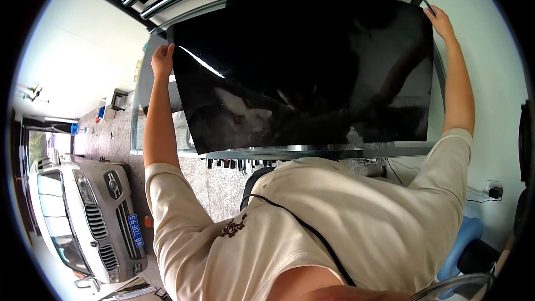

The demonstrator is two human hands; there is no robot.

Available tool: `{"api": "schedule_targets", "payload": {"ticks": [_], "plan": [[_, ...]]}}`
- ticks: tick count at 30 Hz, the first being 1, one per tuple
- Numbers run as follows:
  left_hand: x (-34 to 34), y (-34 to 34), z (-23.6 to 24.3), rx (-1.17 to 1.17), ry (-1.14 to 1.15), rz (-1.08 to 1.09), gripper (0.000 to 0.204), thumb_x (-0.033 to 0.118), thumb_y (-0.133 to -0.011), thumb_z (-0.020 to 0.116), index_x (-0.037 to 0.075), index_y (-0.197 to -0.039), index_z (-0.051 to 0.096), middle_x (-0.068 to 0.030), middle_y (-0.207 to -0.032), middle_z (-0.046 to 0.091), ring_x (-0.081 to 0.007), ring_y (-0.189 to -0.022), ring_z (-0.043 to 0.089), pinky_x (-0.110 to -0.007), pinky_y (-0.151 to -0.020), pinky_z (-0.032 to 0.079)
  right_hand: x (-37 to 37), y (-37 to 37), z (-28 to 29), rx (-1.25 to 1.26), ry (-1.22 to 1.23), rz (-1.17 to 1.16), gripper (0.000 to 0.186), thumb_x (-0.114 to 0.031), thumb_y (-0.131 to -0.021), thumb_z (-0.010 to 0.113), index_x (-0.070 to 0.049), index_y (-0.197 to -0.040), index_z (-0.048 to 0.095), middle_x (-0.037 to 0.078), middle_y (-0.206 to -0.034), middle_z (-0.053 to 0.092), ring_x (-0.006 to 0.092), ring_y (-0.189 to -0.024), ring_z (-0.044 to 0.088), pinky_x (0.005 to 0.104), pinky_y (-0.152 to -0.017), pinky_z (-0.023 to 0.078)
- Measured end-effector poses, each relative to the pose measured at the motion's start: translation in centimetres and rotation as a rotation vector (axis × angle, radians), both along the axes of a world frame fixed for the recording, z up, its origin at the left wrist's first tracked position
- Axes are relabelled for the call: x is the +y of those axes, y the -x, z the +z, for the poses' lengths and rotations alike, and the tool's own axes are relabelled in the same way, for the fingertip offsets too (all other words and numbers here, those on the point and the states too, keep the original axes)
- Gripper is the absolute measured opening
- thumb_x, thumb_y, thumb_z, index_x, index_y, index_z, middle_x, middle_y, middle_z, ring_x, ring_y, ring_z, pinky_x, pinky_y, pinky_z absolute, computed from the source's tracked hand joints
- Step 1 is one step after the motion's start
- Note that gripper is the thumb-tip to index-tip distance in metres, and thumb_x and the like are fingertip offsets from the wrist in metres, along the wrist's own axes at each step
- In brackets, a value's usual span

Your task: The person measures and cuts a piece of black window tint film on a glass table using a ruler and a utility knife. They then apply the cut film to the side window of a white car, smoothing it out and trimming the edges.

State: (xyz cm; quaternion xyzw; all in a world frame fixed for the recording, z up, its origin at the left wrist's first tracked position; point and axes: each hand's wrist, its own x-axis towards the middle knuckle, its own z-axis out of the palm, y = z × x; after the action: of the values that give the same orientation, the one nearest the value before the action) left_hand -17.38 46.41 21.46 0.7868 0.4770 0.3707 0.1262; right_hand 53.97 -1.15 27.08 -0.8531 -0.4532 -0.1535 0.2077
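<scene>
The left hand (163,60) and right hand (440,22) each grip an upper corner of a glossy black film sheet (304,72), spread above a glass pane (312,149).

A big black shiny sheet (304,72) held up flat

It is dark, thin and glossy, with a bright streak of light near its upper left. It hangs spread wide in front of a glass pane, a bit tilted, its left side lower. Each top corner is pinched in a hand.
</scene>
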Motion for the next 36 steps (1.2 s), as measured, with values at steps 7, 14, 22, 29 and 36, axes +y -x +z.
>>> {"api": "schedule_targets", "payload": {"ticks": [7,14,22,29,36], "plan": [[2.6,-3.9,-9.8,0.083,0.217,-0.008,0.036,0.04,-0.083,0.066,0.005,-0.091,0.067,-0.011,-0.083,0.069,-0.0209,-0.076,0.067,-0.033,-0.071,0.05,3.2,1.1,-2.9,0.069,0.213,0.011,0.046,-0.043,-0.089,0.056,-0.002,-0.107,0.062,0.016,-0.096,0.066,0.0307,-0.091,0.063,0.0369,-0.079,0.047],[0.6,-6.4,-11.0,-0.315,0.402,-0.26,0.023,0.025,-0.09,0.064,0.002,-0.086,0.062,-0.0005,-0.068,0.061,-0.0058,-0.057,0.054,-0.021,-0.05,0.046,2.6,3.7,-3.1,-0.026,0.194,-0.005,0.047,-0.043,-0.089,0.057,-0.003,-0.114,0.06,0.016,-0.103,0.066,0.0297,-0.097,0.062,0.0359,-0.084,0.047],[0.2,-4.9,-1.5,-0.371,-0.031,-0.337,0.024,0.022,-0.091,0.062,-0.001,-0.086,0.062,0.0039,-0.07,0.057,-0.0014,-0.064,0.046,-0.018,-0.058,0.038,1.7,11.2,8.7,-0.039,0.098,0.047,0.026,-0.027,-0.084,0.063,-0.003,-0.088,0.056,0.006,-0.075,0.056,0.0181,-0.069,0.054,0.033,-0.067,0.044],[3.6,3.2,6.7,-0.731,-0.067,-0.234,0.022,0.022,-0.092,0.062,0.001,-0.087,0.062,0.0029,-0.071,0.058,-0.0025,-0.062,0.046,-0.017,-0.054,0.035,-1.9,17.1,18.3,-0.312,-0.562,0.233,0.033,-0.037,-0.089,0.061,-0.011,-0.109,0.065,-0.007,-0.08,0.054,0.0035,-0.061,0.038,0.0192,-0.055,0.032],[9.0,5.8,13.7,-0.749,-0.187,-0.242,0.03,0.027,-0.09,0.064,-0.002,-0.087,0.064,-0.0018,-0.072,0.059,-0.006,-0.064,0.052,-0.021,-0.061,0.048,-4.9,16.7,24.2,-0.317,-0.4,-0.16,0.044,-0.045,-0.089,0.057,-0.011,-0.115,0.065,0.004,-0.109,0.067,0.0152,-0.106,0.058,0.0264,-0.094,0.04]]}}
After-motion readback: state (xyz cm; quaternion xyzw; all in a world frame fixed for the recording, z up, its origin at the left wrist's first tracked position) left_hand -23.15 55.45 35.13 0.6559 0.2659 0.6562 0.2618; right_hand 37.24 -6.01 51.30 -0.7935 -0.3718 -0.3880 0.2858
